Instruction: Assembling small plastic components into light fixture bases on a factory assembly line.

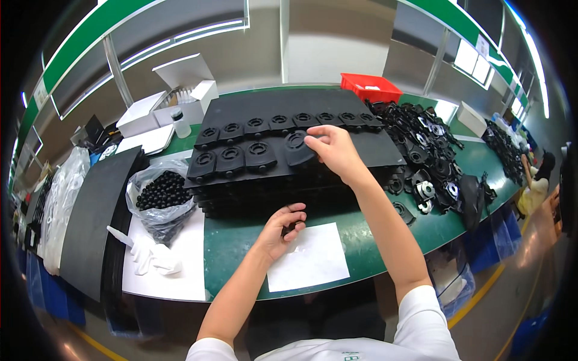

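My right hand pinches a black plastic part with a round ringed opening, above the front edge of a stack of black sheets. Two rows of similar black parts lie on the top sheet; three of the front row are just left of the held one. Over the near table edge, my left hand is closed with curled fingers, beside a white paper sheet. Something small and dark shows between those fingers, too hidden to name.
A clear bag of black balls stands on the left, near a white dropper bottle and crumpled white cloth. Black panels lean farther left. A heap of black parts spreads right, before a red bin.
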`<state>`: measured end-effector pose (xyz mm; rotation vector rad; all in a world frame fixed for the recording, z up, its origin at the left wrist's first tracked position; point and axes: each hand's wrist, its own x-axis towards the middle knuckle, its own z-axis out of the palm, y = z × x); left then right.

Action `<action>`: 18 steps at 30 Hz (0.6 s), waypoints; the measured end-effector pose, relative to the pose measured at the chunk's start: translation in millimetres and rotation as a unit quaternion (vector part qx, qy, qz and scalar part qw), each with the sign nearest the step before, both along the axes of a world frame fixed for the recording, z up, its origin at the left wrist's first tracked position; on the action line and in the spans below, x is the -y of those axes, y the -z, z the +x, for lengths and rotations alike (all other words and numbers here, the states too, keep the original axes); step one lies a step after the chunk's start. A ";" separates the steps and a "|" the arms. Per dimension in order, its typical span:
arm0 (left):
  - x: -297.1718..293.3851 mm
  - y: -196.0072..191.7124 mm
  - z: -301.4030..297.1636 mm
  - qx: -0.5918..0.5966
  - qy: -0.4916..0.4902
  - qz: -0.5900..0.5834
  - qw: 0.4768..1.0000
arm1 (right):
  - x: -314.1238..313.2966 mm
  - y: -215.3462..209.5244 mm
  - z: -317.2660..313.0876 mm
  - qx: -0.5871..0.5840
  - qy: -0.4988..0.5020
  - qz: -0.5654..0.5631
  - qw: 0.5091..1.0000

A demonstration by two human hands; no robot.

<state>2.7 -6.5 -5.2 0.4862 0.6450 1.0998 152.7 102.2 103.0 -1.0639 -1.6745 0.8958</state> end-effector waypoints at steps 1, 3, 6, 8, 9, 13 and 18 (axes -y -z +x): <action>-1.1 2.6 -1.4 0.000 -0.001 0.001 1.000 | -4.7 -0.6 -4.8 0.000 -0.001 0.001 1.000; -2.4 5.2 -2.9 0.048 -0.001 -0.027 0.999 | -8.1 -3.4 -13.5 0.029 0.001 -0.017 0.999; -0.4 0.3 -2.2 0.047 -0.002 -0.027 0.999 | 4.5 -14.9 -12.1 0.084 0.019 -0.026 0.996; 0.1 -0.8 -1.1 0.041 -0.009 -0.023 0.999 | 9.9 -13.2 -3.0 0.138 0.043 0.045 0.989; 0.1 -1.1 0.3 0.036 -0.013 -0.019 0.999 | 13.5 -10.5 7.4 0.160 0.058 0.116 0.978; 0.2 -2.1 3.9 0.011 0.005 0.009 1.000 | 54.8 -22.2 55.5 0.105 0.133 0.194 0.966; 5.1 -9.4 5.0 -0.028 0.004 -0.001 1.000 | 73.4 39.1 138.5 0.118 0.329 0.165 0.922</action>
